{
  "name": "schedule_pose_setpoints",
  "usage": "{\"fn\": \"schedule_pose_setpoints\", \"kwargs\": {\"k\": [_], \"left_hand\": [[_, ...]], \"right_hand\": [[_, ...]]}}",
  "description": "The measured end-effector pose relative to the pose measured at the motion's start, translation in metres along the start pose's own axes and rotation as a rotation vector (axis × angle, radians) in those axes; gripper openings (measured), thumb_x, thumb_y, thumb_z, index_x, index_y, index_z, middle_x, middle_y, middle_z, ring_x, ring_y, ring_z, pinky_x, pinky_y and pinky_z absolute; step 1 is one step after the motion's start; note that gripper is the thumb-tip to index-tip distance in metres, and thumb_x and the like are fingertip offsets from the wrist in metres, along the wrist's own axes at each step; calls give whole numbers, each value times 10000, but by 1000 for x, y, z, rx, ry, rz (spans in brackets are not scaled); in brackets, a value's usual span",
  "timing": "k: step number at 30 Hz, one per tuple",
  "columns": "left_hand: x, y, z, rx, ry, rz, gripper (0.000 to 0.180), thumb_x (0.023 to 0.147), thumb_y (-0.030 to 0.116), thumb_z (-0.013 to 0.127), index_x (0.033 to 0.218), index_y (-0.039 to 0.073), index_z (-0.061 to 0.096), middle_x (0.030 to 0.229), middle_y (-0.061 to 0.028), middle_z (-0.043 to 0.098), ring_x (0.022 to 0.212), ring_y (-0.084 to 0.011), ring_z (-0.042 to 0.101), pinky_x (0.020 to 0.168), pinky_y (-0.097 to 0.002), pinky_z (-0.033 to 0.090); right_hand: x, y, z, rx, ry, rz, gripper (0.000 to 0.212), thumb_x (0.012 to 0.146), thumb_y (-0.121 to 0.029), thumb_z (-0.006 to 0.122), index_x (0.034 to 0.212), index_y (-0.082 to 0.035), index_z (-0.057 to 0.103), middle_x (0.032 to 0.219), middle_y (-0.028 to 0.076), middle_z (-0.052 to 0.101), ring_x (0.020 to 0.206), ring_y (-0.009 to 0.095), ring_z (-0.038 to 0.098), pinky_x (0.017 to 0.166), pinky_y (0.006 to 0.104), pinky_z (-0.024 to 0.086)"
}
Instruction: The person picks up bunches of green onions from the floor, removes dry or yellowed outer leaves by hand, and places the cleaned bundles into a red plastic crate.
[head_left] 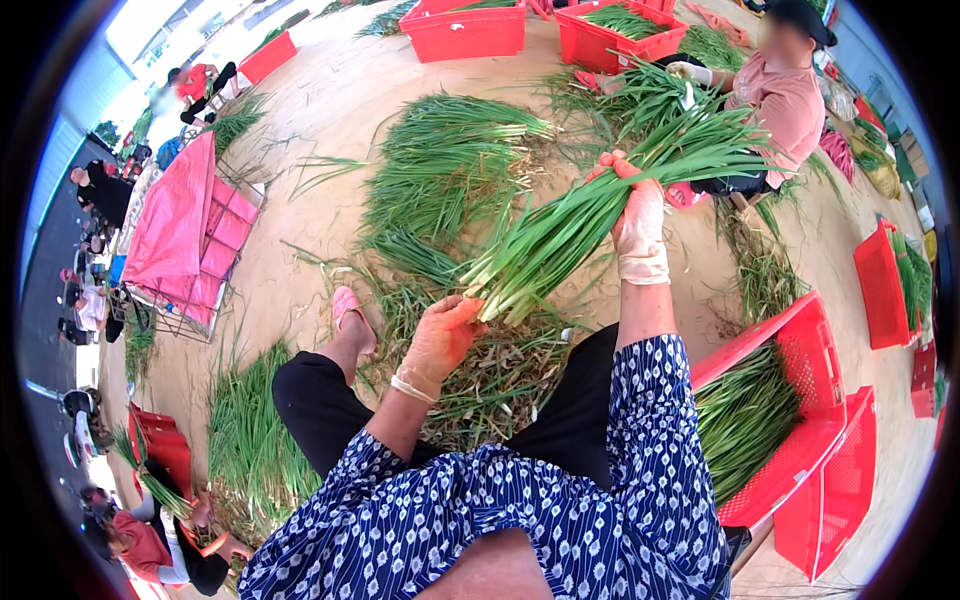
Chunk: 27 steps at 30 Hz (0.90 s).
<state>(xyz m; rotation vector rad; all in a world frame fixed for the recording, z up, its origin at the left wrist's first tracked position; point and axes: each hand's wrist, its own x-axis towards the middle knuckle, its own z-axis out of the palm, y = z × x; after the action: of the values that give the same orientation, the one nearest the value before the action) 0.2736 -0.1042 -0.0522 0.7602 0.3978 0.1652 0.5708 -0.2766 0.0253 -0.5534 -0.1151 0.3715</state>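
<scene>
A big bunch of garlic chives [590, 220] with long flat green leaves is raised in front of me. Its pale stem ends point down and left, the leaves up and right. My right hand [638, 215], in a thin glove, is wrapped round the leafy middle of it. Down at the pale ends, my gloved left hand [440, 340] has its fingers closed on the stem tips. Below the bunch, between my knees, lies a heap of loose trimmed leaves and dry husks [500, 385].
A large pile of chives [450, 170] lies ahead on the floor, another pile [255, 430] by my left leg. A red crate [815, 360] with chives stands at my right. A co-worker [785, 100] sits ahead right; a pink-covered cart [185, 225] stands at left.
</scene>
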Motion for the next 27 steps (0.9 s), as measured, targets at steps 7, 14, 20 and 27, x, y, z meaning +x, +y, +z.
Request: {"fn": "schedule_pose_setpoints", "kwargs": {"k": [7,14,20,27], "left_hand": [[-54,55,-11,-117,-115,209,140,947,119,681,980,-17,674,745,-50,580,665,-167,523,540,-256,416],[-67,97,-79,-486,75,424,187,1019,185,598,1057,18,674,781,-14,585,708,-135,500,519,-246,388],[-72,112,-102,-286,106,546,229,988,164,596,1152,22,668,769,24,542,713,-123,484,561,-239,385],[7,35,29,1208,296,743,312,862,130,780,1146,18,717,881,-17,648,714,-96,543,665,-274,468]], "right_hand": [[4,-7,-4,-78,75,-51,157,909,-4,584,1057,51,588,895,163,666,763,305,662,745,439,577],[16,-5,-15,109,200,-55,130,906,57,580,1033,66,607,907,166,681,758,295,676,717,418,585],[8,-6,0,-15,205,-70,109,920,24,622,1016,73,639,894,175,695,736,280,677,684,386,568],[-12,20,23,-114,129,75,104,913,29,613,999,82,639,880,169,684,707,267,675,652,365,573]]}}
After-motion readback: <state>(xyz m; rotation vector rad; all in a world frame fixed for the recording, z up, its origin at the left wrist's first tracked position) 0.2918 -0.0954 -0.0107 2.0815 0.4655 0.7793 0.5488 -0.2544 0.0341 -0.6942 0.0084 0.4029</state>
